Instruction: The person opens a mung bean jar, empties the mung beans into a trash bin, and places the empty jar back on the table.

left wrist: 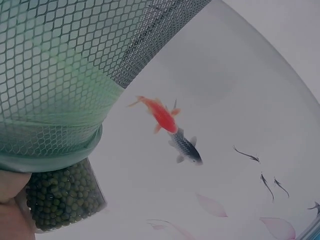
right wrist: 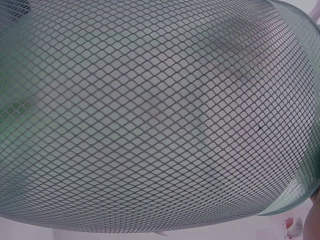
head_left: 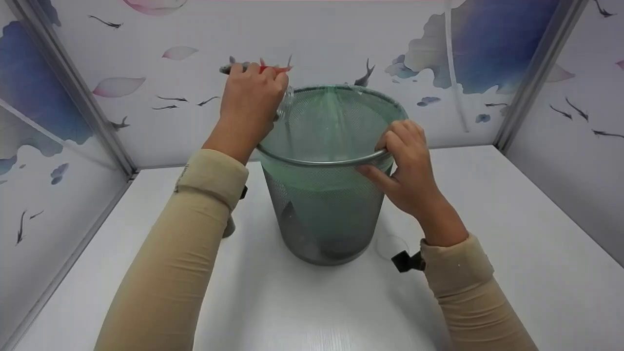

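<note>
Grey wire mesh forms the tapered round bin (head_left: 336, 229) standing upright on the white worktop (head_left: 312, 307); a thin translucent green liner (head_left: 312, 180) is folded over its rim, and its contents, seen through mesh and film, cannot be made out.

Left hand (head_left: 251, 100): fingers curled round a clear, straight-sided container (left wrist: 102, 200), held at the bin's left rim. In the head view the hand hides most of the container; the left wrist view shows small green beans (left wrist: 61, 197) in it, the upper part cut off behind the rim. Whether its mouth is inside the bin cannot be told.

Right hand (head_left: 412, 165): closed on the bin's right front rim, thumb outside, fingertips hidden within. The right wrist view is nearly filled by mesh.

A dark grey object (head_left: 229, 228), mostly hidden by the left sleeve (head_left: 195, 234), is unidentifiable.
</note>
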`<state>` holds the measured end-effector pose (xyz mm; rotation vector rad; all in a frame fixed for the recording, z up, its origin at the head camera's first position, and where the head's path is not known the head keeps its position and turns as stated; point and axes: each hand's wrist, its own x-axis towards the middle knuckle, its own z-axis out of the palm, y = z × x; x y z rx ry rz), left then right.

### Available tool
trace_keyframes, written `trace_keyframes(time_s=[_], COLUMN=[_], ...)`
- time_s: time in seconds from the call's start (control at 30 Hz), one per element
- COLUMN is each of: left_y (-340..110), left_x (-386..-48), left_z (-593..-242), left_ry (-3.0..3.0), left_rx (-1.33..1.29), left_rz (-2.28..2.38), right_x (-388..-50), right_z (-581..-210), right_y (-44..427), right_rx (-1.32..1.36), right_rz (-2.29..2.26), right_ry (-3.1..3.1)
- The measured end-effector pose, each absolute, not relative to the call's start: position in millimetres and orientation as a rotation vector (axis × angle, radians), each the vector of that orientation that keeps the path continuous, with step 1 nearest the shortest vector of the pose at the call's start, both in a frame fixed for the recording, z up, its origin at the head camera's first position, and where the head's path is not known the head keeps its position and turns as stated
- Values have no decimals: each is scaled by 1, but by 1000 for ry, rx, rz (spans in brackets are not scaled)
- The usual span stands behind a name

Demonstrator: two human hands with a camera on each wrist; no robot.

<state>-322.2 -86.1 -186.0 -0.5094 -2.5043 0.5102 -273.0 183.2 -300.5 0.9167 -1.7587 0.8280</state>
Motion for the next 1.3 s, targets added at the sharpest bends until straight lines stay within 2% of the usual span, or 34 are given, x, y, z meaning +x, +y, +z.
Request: trace_keyframes(time_s=[1.3], left_y=[-84], left_x=[-321], left_z=[-186], left_ry=[-2523], left_rx=[-532], left_rz=[525], right_x=[-273], right_z=[-301], right_y=[184], right_rx=[907], right_rz=[830], right_ry=[-1765])
